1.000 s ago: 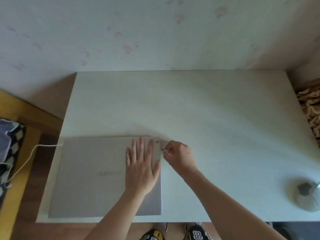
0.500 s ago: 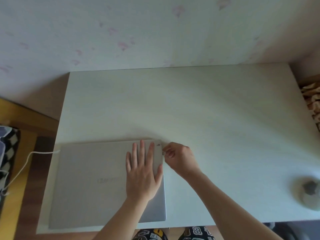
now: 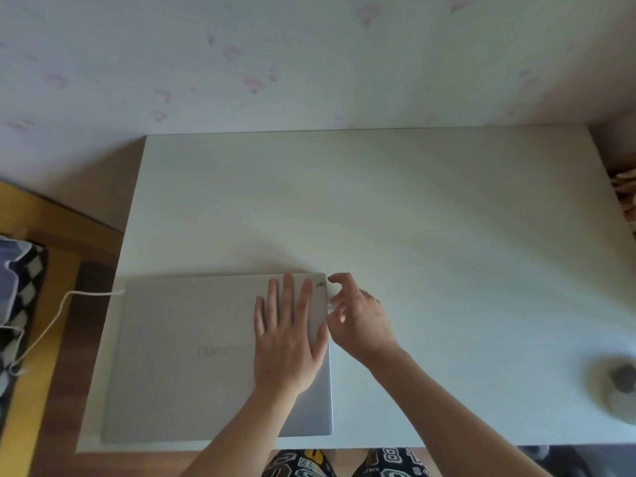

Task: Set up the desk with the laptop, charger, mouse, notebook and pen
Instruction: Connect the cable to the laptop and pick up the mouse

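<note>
1. Right hand (image 3: 361, 320) is seen at the right edge of the laptop (image 3: 192, 356), near its far right corner. Fingers (image 3: 339, 279) are curled and partly spread; a small pale item appears between them and the laptop edge, too blurred to identify. A firm grip on it cannot be told.
2. Left hand (image 3: 287, 339) is laid flat, palm down, on the closed lid. Its fingers (image 3: 288, 290) are extended and slightly fanned, holding nothing, pointing to the far edge.
3. Laptop is shut, silver-grey, logo seen upside down from the wearer's side. It is placed on the near left part of the surface (image 3: 413, 218), its near edge just beside the front edge.
4. White charger cable (image 3: 51, 325) is seen reaching the laptop's far left corner; it then runs off the left side and down toward the floor.
5. Mouse (image 3: 616, 383) is located at the near right edge of the surface, well apart from the laptop, blurred.
6. Rest of the white surface is backed by a wall (image 3: 309, 56) with faint pink marks.
7. Patterned clothing (image 3: 344, 464) is visible below the front edge.
</note>
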